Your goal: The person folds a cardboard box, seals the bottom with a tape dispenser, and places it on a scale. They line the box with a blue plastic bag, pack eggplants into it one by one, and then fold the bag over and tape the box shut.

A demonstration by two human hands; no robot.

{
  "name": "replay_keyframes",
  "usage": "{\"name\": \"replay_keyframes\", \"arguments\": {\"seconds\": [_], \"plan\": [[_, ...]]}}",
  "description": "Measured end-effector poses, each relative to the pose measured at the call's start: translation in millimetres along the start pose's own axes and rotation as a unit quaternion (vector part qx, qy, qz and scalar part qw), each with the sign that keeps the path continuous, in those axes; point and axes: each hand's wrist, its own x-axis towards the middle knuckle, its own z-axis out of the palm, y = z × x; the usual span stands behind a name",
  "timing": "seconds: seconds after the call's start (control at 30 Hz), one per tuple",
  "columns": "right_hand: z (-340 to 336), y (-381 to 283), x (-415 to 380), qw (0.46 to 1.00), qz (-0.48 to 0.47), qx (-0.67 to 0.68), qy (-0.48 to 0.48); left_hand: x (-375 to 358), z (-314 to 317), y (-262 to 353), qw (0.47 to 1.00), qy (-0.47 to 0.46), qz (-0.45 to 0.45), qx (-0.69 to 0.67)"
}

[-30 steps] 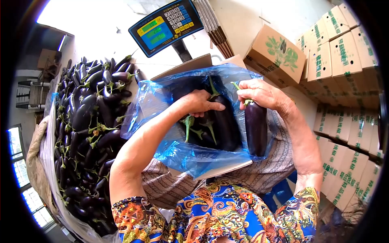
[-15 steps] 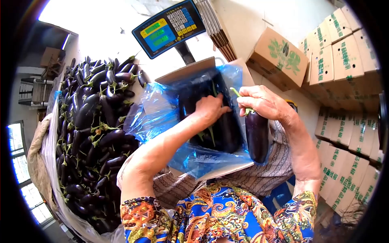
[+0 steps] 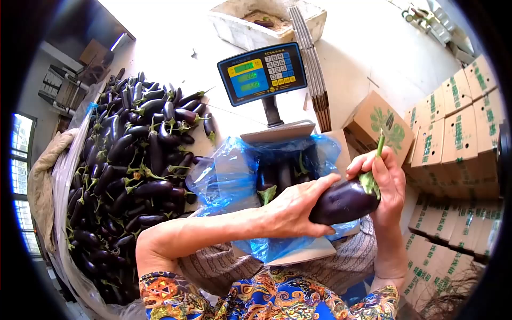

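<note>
A dark purple eggplant is held in the air between both hands, over the right front part of an open carton. My right hand grips its green cap and stem end, the stem pointing up. At the other end, my left hand wraps round the eggplant's body, thumb below and fingers above. The carton is lined with blue plastic film. Several eggplants lie inside it, partly hidden by my left forearm.
A large heap of eggplants lies on the left beside clear plastic sheeting. A scale display stands behind the carton, near flattened cardboard and a white foam box. Printed cartons are stacked on the right; one carton stands nearer.
My left hand has come out of the carton and taken hold of the eggplant. The eggplant has turned from hanging upright to nearly level. The view has shifted, showing the foam box.
</note>
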Motion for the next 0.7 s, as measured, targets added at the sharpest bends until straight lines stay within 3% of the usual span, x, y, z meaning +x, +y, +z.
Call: {"name": "replay_keyframes", "arguments": {"seconds": [0.03,0.1,0.17,0.23,0.27,0.37,0.43,0.5,0.57,0.63,0.7], "plan": [[-1,2,1,0.998,-0.024,0.038,-0.049,-5,-7,3,0.999,0.019,0.022,0.042],[18,-2,8,0.997,-0.025,0.072,-0.012,-23,-33,4,0.995,0.049,0.05,0.073],[-1,9,21,0.994,-0.062,-0.074,-0.045,-52,-67,3,0.995,0.098,-0.006,0.017],[-9,23,25,0.979,0.056,-0.196,0.023,-86,-103,3,0.973,0.178,-0.113,0.095],[-12,29,27,0.973,0.126,-0.188,0.042,-106,-117,-5,0.953,0.232,-0.181,0.071],[-27,61,33,0.912,0.079,-0.402,0.015,-177,-144,-53,0.857,0.403,-0.303,0.111],[-25,68,37,0.892,0.078,-0.445,-0.004,-241,-161,-111,0.796,0.501,-0.297,0.166],[-25,80,40,0.873,0.058,-0.483,-0.03,-307,-174,-148,0.709,0.525,-0.313,0.351],[-29,96,43,0.856,0.016,-0.513,-0.062,-381,-187,-181,0.598,0.546,-0.379,0.448],[-21,98,47,0.836,-0.011,-0.545,-0.067,-446,-190,-204,0.498,0.537,-0.461,0.501],[-19,104,53,0.791,-0.065,-0.602,-0.086,-513,-185,-229,0.444,0.519,-0.532,0.501]]}}
